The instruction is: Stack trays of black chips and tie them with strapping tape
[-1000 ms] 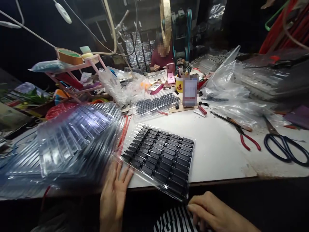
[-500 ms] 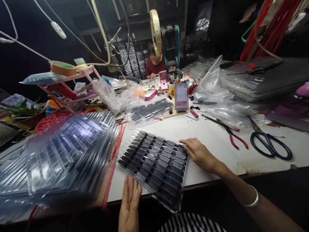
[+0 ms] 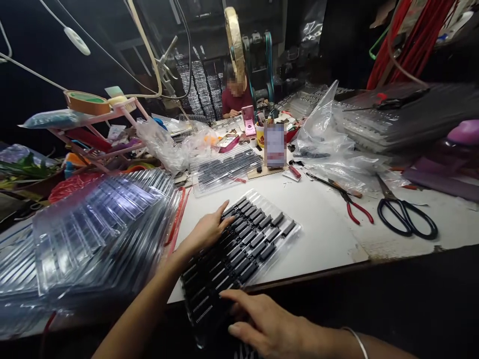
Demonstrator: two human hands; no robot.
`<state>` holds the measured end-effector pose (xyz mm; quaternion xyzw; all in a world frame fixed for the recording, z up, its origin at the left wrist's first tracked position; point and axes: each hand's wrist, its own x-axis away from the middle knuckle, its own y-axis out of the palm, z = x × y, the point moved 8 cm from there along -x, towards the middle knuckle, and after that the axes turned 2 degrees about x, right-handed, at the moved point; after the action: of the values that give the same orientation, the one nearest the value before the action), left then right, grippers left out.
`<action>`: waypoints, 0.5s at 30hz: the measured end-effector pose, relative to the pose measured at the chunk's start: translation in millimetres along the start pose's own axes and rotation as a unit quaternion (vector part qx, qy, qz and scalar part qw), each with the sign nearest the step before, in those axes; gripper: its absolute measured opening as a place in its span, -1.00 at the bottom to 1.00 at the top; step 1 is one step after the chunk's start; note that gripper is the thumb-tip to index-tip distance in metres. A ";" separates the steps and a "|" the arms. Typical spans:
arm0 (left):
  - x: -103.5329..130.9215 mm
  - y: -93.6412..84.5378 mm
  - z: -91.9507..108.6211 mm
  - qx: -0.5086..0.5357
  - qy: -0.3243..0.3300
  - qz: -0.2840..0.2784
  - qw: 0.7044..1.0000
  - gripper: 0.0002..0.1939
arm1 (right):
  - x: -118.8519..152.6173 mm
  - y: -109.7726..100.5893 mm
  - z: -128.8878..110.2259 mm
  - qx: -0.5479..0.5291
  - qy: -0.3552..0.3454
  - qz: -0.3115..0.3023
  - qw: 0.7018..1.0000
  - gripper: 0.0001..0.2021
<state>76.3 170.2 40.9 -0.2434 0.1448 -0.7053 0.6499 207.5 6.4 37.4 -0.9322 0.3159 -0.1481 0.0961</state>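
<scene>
A clear plastic tray [image 3: 288, 249] holds rows of black rectangular chip-like parts with fine pins. It lies at an angle, its near left end hanging past the table's front edge. At its far left side, my left hand [image 3: 205, 230] grips the edge, thumb above the parts and forefinger stretched along the rim; the other fingers are hidden. My right hand [image 3: 271, 319] is by the near edge, forefinger and thumb apart. Its forefinger tip is close to the black parts; I cannot tell whether it touches. The right wrist wears a silver bangle.
A tall pile of clear trays [image 3: 93, 224] stands at left. Behind lies another filled tray [image 3: 226, 169], beside a propped phone [image 3: 275, 145]. Red-handled pliers [image 3: 348, 199] and large scissors [image 3: 406, 214] lie at right. A co-worker [image 3: 235, 97] sits across the table.
The tray has turned, its overhanging end now at near left instead of near right. My left hand has reached forward to its far left edge; my right hand has moved back to the near side.
</scene>
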 end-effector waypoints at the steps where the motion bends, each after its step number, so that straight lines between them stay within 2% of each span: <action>1: -7.4 10.1 6.8 -0.014 0.020 -0.016 1.000 -0.32 | -5.5 6.1 -0.5 -0.004 -0.005 0.001 1.000 -0.46; 4: -17.7 32.9 23.4 -0.013 0.072 -0.052 0.996 -0.35 | -16.3 14.9 -6.4 -0.010 -0.035 0.005 0.999 -0.42; 6: -12.9 34.5 29.9 0.027 0.092 -0.056 0.994 -0.41 | -14.3 13.8 -12.7 -0.020 -0.061 -0.011 0.998 -0.47; 8: 1.5 20.0 29.0 0.097 0.095 -0.028 0.990 -0.45 | -2.5 4.8 -16.9 -0.042 -0.082 -0.029 0.995 -0.57; 10: 24.5 -7.1 16.9 0.165 0.082 0.029 0.982 -0.47 | 16.5 -19.2 -11.2 -0.084 -0.080 0.003 0.993 -0.68; 11: 38.4 -22.6 6.5 0.188 0.070 0.066 0.977 -0.49 | 27.6 -38.4 -2.2 -0.108 -0.064 0.054 0.991 -0.71; 13: 68.3 -51.8 -20.9 0.209 0.034 0.148 0.966 -0.54 | 53.8 -84.4 25.2 -0.147 -0.019 0.202 0.968 -0.74; 15: 96.8 -70.6 -52.7 0.225 -0.017 0.223 0.948 -0.58 | 82.8 -129.9 52.2 -0.105 0.024 0.372 0.922 -0.74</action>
<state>-15.1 76.6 48.4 -0.0643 0.0223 -0.5521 0.8310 360.5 61.3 41.7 -0.7482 0.6563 -0.0899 0.0383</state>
